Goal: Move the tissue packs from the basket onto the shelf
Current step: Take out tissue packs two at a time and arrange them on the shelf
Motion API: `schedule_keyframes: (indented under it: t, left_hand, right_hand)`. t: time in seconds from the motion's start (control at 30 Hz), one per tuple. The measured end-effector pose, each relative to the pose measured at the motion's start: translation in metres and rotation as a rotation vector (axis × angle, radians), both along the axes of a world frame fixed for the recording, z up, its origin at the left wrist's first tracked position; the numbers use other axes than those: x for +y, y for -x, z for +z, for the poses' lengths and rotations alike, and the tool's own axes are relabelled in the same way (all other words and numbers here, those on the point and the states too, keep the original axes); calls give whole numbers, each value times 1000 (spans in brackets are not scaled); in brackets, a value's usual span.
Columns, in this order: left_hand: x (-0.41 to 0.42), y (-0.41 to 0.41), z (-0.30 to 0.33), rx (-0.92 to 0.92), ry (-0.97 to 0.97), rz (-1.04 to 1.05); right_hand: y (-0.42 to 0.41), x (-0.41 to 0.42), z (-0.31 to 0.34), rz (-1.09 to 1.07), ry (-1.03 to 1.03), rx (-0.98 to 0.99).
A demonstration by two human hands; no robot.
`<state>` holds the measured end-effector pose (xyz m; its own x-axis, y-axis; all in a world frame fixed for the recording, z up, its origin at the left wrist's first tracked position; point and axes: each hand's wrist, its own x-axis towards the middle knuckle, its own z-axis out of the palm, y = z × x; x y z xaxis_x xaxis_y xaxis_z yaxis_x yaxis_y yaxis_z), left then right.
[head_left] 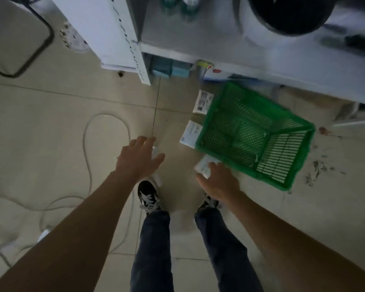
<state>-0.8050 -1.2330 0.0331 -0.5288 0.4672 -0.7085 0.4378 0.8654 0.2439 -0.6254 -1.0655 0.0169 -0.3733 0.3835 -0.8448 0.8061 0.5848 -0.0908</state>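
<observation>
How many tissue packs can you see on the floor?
3 clear ones: two packs beside the green basket, one under the right hand. Something white under the left hand may be another.

Tiled floor (51, 114), beige, stained with dark marks at right. Resting on it: a green basket (255, 133), tilted against the shelf (198, 39); two tissue packs (203, 101) just beside the basket's left edge; a pale cable (86, 144) looped at left. On the shelf: a dark round object, blurred.
</observation>
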Motion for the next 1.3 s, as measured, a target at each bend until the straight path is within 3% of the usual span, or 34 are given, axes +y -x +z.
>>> schedule_keyframes:
  t: [0.37, 0.63, 0.83, 1.07, 1.3]
  left_hand:
    - [-33, -13, -186, 3, 139, 90]
    - [-19, -2, -273, 139, 154, 106]
    - [-17, 20, -317, 150, 213, 98]
    - [-4, 40, -348, 78, 195, 125]
    - [-10, 37, -327, 46, 141, 209]
  right_hand:
    - [-32, 7, -190, -90, 9, -104]
    - [-25, 6, -288, -821, 32, -207]
    - [-26, -1, -329, -1044, -51, -84]
    - [-34, -5, -355, -978, -212, -42]
    - [-45, -9, -322, -774, -218, 9]
